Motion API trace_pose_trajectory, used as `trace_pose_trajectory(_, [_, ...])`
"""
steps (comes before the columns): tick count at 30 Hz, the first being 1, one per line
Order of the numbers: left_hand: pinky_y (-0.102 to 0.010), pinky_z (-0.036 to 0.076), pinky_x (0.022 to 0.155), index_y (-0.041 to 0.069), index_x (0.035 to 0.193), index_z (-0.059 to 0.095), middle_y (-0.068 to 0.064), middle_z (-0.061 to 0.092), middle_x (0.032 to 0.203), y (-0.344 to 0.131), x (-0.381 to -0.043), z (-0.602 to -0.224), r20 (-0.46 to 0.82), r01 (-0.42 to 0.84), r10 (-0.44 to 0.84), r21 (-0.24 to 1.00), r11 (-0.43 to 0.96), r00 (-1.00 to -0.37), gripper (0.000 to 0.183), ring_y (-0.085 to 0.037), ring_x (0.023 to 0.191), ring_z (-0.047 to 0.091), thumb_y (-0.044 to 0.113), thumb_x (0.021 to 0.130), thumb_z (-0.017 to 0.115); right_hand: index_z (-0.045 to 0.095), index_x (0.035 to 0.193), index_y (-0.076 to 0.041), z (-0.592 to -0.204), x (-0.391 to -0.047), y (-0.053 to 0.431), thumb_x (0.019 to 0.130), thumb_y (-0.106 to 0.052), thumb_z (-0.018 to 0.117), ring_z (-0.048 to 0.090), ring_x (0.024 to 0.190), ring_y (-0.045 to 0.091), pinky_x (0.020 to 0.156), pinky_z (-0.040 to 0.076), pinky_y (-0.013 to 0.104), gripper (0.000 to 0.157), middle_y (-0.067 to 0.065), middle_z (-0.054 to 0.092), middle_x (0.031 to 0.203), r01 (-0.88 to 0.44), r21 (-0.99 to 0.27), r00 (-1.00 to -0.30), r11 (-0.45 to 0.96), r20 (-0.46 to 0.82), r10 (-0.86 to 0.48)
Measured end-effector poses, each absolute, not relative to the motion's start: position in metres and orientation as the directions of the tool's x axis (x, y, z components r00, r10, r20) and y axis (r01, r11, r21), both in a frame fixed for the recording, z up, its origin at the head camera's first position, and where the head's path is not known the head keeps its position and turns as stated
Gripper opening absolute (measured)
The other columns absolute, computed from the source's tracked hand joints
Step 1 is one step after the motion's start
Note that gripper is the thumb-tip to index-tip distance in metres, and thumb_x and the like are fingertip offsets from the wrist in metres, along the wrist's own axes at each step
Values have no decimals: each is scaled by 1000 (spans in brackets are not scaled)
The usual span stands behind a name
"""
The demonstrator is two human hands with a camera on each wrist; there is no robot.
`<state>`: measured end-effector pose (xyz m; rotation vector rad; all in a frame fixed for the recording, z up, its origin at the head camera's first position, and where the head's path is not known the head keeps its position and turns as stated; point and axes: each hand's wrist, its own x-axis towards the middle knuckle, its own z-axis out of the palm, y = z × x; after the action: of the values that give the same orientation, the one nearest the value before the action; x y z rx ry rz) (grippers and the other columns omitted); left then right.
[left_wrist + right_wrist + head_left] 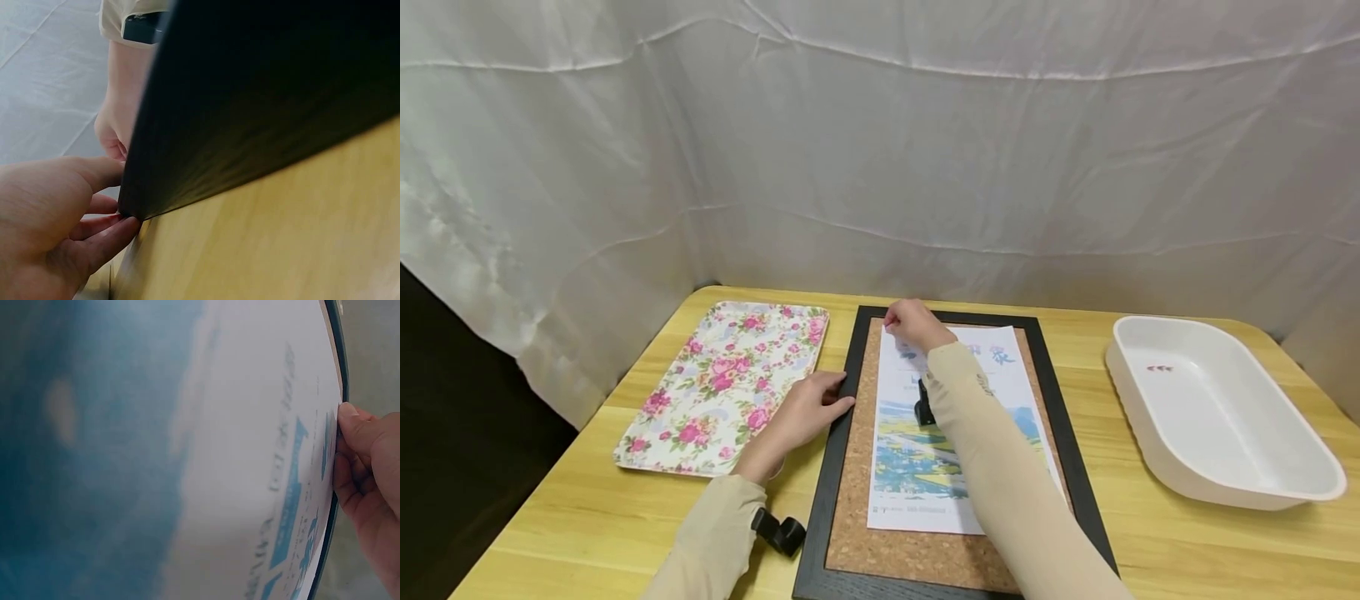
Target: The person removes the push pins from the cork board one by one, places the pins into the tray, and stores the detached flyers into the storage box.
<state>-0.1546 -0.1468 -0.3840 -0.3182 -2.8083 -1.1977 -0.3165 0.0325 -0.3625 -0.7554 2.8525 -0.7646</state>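
Observation:
A poster (917,467) with a landscape picture and blue lettering lies on a black-framed corkboard (917,557). At the poster's upper left corner, my right hand (917,323) pinches a small red push pin (887,326), mostly covered by the fingertips. The right wrist view shows that thumb and fingers (369,469) close together at the top of the sheet. My left hand (807,410) rests against the board's left frame, with thumb and fingertips touching its outer edge. From the left wrist view, these fingertips (103,240) meet the dark frame edge (134,203).
A floral tray (722,383) lies left of the board. On the right stands a deep white tray (1247,433) with three small reddish things (1159,367) in it. A pale curtain (925,167) hangs behind the wooden table (587,533).

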Motion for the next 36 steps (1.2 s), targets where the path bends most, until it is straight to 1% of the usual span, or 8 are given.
trace_pose_trajectory(5, [-40,54,82,-9,129,56,-24,59,121,-148,-155,-383,160,229,163,701,676,-973,44,-30,97,65,12,92,67,70,102,0,-362,-318,31,96,-7,59,60,86,20,78,51,34,14,11,66,100,-451,-479,-867,753,36,-496])
trace_pose_trajectory(9, [-40,54,81,-8,129,57,-24,60,120,-148,-155,-383,164,228,159,697,680,-974,43,-29,95,65,12,92,67,71,100,1,-361,-317,30,95,-7,61,59,83,21,76,51,34,13,12,66,97,-421,-528,-876,738,27,-481])
trace_pose_trajectory(13, [-39,54,80,-8,128,58,-23,60,119,-148,-156,-383,169,235,163,696,679,-972,43,-28,95,65,12,92,67,71,98,1,-359,-315,32,95,-8,62,56,80,21,74,49,33,13,11,66,94,-362,-585,-897,725,8,-442])
trace_pose_trajectory(17, [-39,54,80,-8,128,58,-23,60,119,-146,-156,-382,170,239,167,701,672,-971,42,-28,95,65,12,92,67,71,94,0,-357,-314,33,94,-9,62,55,80,21,75,48,33,12,10,64,93,-299,-630,-914,717,-26,-404])
trace_pose_trajectory(22, [-39,54,80,-7,128,58,-23,60,120,-146,-157,-383,165,230,161,703,673,-973,42,-28,95,65,11,92,67,70,93,1,-353,-313,34,94,-10,61,54,80,21,74,46,32,14,10,64,93,-271,-662,-914,699,-51,-403])
trace_pose_trajectory(25, [-39,54,80,-8,128,58,-23,60,120,-145,-156,-384,164,232,164,705,670,-973,42,-28,95,65,12,92,67,69,95,2,-353,-314,35,95,-10,59,54,82,21,75,45,32,16,11,64,97,-276,-685,-902,674,-57,-427])
trace_pose_trajectory(32, [-40,54,81,-8,128,58,-23,60,121,-145,-155,-390,160,221,153,705,674,-975,42,-29,97,65,12,92,67,68,106,2,-358,-315,39,99,-10,55,55,95,22,86,44,33,20,14,65,107,-271,-748,-886,606,-52,-461])
trace_pose_trajectory(36, [-40,54,81,-7,129,58,-23,60,120,-146,-155,-388,165,228,156,703,674,-974,42,-29,96,64,12,92,67,68,109,1,-356,-313,40,100,-12,54,56,98,22,87,45,34,21,13,64,110,-259,-774,-886,577,-47,-460])
